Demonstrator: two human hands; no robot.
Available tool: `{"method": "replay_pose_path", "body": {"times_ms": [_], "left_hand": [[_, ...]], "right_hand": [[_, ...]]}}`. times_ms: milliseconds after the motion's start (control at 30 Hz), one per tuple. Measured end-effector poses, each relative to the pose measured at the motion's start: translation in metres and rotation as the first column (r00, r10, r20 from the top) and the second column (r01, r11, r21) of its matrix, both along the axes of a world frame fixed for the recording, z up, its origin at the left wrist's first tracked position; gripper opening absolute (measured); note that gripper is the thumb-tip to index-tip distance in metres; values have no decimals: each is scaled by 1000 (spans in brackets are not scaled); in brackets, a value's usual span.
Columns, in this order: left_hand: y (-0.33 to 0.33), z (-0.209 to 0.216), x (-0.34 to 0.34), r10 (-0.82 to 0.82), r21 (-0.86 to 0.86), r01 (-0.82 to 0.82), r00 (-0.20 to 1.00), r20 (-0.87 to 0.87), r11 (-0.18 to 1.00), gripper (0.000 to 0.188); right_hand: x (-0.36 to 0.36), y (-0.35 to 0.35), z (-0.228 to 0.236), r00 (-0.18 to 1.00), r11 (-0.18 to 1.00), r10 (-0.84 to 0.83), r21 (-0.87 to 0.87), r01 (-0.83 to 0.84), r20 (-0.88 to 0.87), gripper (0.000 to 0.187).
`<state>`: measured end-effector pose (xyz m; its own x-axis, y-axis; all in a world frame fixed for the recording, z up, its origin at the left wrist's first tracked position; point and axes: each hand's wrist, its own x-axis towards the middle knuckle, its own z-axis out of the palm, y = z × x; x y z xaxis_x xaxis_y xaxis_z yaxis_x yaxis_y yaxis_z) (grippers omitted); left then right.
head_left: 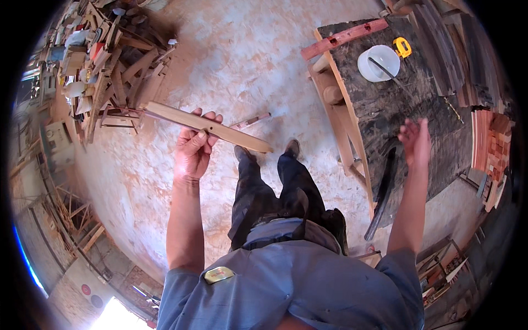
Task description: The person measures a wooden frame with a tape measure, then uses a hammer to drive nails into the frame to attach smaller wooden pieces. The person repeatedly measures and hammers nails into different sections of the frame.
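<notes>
My left hand (197,144) grips a long, pale wooden strip (231,135) near its middle, thumb on top and fingers round the far edge. The strip is raised over the floor, slanting down to the right, and has a small dark hole near my thumb. My right hand (415,140) hovers over the dark tabletop (363,113) at the right, slightly blurred, with its fingers loosely bent and nothing visible in them. Below that hand, a long black bar-like thing (386,190) lies along the table and sticks out past its near edge.
On the table stand a white bucket (369,67) with a dark stick leaning in it, a yellow tape measure (403,48) and a reddish beam with holes (346,38). Scrap wood (124,71) is heaped at far left. A thin reddish strip (252,120) lies on the floor near my feet.
</notes>
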<state>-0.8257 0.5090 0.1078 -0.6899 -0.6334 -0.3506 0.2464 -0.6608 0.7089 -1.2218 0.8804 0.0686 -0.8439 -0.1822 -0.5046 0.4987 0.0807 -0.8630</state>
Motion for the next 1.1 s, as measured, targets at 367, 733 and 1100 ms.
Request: {"method": "replay_pose_path", "body": {"times_ms": [367,733,1100], "left_hand": [[-20,-49,63,74,-317,40,937,341,948,35],[-59,-118,143,35,-436,203,877,480,877,35],[-76,-227,208,69,-346,198,776,627,917,35]], "right_hand": [[136,120,-65,729,203,676,978,-44,-108,56],[148,101,-20,959,607,283,780,-156,-29,15],[368,-12,-46,977,771,91,607,-193,194,14]]}}
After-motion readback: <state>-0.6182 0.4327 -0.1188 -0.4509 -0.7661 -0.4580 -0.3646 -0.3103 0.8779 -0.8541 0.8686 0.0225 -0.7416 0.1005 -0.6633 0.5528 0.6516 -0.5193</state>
